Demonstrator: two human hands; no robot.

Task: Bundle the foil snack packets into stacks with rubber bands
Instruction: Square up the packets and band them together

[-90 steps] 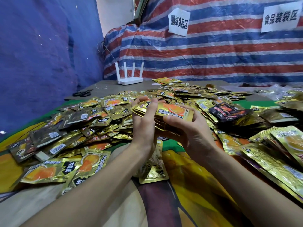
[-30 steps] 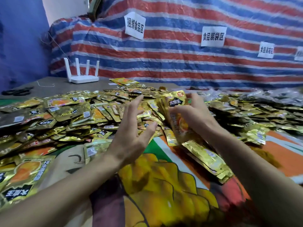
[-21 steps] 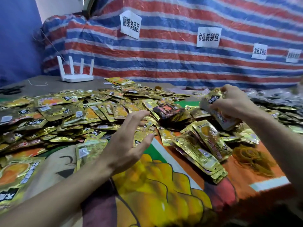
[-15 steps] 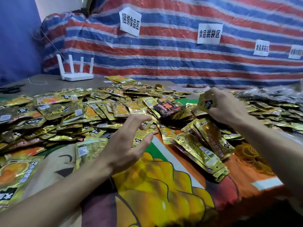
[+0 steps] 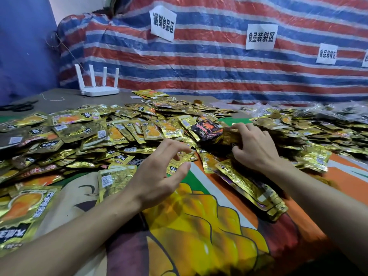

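Loose packets (image 5: 119, 134) spread over cloth (image 5: 199, 226), mostly left and centre-back. Router (image 5: 98, 90) behind pile, back left. Tarp (image 5: 219, 66) behind everything, paper signs (image 5: 162, 23) on it. Packet stack (image 5: 253, 190) front right on cloth. Right hand (image 5: 253, 148) just behind stack, gripping bundle (image 5: 231, 137). Left hand (image 5: 157, 176) above cloth, left of stack.

Table (image 5: 59, 97) under printed cloth (image 5: 199, 226): loose foil packets (image 5: 119, 132), router (image 5: 97, 91), scissors (image 5: 18, 105)

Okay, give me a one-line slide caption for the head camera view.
The right hand grips a stack of foil packets among the loose gold heap; the left hand hovers open nearby.
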